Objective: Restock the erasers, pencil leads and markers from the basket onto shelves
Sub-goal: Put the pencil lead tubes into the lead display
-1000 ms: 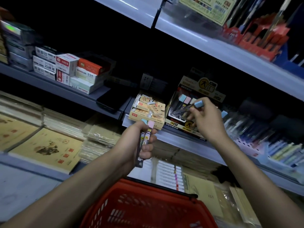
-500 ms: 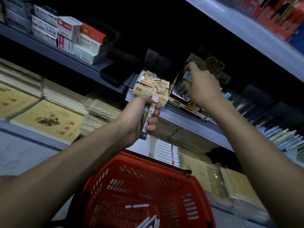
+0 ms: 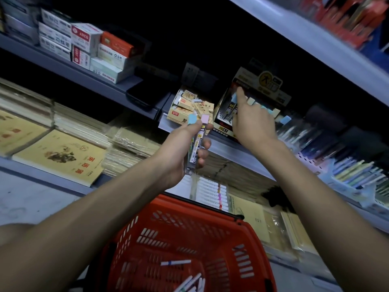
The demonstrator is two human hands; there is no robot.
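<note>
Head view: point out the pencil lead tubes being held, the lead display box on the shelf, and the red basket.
pencil lead tubes [image 3: 196, 144]: head view, on the labelled tube body.
lead display box [image 3: 223, 130]: head view, on its front label strip.
red basket [image 3: 210, 229]: head view, on its far wall.

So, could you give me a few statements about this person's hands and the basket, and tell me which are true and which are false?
1. The left hand grips lead tubes with a blue cap and a pink cap. True.
2. The right hand is down in the red basket. False: it reaches up into the lead display box on the shelf.
3. The red basket holds nothing. False: markers lie at its bottom.
4. The eraser box stands to the left of the lead display box. True.
</note>
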